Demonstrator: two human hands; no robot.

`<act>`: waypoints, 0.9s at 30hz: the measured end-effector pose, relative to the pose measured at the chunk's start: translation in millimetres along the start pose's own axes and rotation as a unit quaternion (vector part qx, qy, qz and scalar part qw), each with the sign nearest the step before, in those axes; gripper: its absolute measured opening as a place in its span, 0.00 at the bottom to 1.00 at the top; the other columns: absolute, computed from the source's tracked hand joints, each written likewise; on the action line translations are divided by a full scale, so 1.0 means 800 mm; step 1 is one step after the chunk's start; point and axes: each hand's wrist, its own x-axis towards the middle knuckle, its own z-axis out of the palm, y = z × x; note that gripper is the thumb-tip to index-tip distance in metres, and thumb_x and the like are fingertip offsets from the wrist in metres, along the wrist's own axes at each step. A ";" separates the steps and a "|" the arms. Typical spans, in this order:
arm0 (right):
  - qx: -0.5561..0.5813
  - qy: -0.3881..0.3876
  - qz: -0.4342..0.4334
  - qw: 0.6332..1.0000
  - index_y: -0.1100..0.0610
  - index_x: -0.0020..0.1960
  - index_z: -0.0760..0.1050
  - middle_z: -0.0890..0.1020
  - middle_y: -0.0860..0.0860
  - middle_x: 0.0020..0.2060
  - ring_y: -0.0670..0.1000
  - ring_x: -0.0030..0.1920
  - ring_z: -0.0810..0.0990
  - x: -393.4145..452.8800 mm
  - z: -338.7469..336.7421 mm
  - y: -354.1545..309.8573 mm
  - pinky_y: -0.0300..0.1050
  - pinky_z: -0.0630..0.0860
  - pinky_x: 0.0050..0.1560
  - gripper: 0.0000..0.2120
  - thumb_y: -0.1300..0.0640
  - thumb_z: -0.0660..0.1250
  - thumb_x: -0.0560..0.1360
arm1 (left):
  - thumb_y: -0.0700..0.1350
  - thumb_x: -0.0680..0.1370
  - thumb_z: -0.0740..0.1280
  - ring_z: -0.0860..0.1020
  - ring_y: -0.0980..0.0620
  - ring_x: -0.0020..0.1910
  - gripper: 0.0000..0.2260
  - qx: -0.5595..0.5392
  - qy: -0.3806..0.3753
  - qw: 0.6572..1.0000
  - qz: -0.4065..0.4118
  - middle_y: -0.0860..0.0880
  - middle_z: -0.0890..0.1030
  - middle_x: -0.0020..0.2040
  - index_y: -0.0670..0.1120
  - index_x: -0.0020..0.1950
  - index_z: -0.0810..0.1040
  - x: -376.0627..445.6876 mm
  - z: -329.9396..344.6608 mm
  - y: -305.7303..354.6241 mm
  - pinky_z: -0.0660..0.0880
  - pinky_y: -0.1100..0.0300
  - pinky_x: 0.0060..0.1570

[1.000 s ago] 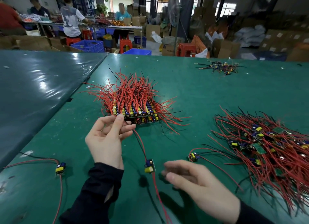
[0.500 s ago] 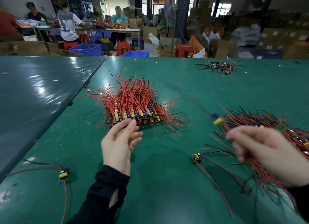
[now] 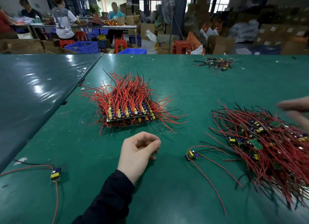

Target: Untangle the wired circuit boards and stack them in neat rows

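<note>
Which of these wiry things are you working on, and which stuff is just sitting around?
Part of the job:
- neat stack of boards
- tangled pile
- loose board near that pile
- loose board at the left edge
- small far heap

Just lying about:
- blue crates
- red stools
- cardboard boxes

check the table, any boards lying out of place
Yes. One board lies alone near the left edge, another sits loose between the stack and the tangled pile. A small clump lies at the far side.
</note>
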 end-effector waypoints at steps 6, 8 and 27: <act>0.047 -0.274 -0.171 0.945 0.50 0.63 0.74 0.78 0.43 0.59 0.42 0.61 0.75 0.002 0.096 -0.114 0.32 0.64 0.63 0.17 0.58 0.67 0.75 | 0.33 0.74 0.68 0.76 0.54 0.28 0.05 0.003 0.005 1.000 -0.002 0.48 0.79 0.30 0.40 0.38 0.79 -0.001 -0.003 -0.001 0.74 0.62 0.26; -0.015 -0.352 -0.154 0.923 0.48 0.67 0.68 0.73 0.44 0.63 0.46 0.66 0.71 0.001 0.138 -0.118 0.42 0.64 0.66 0.20 0.54 0.64 0.76 | 0.32 0.74 0.68 0.76 0.54 0.28 0.06 0.001 0.005 1.000 -0.009 0.47 0.79 0.30 0.40 0.39 0.79 0.000 -0.005 -0.002 0.74 0.63 0.26; 0.500 -0.365 0.156 0.770 0.55 0.54 0.75 0.84 0.56 0.41 0.52 0.35 0.80 0.007 0.184 -0.167 0.43 0.78 0.41 0.22 0.67 0.77 0.64 | 0.32 0.65 0.76 0.81 0.52 0.37 0.10 0.074 -0.112 0.990 0.045 0.47 0.84 0.37 0.46 0.40 0.83 0.006 -0.017 0.003 0.78 0.59 0.41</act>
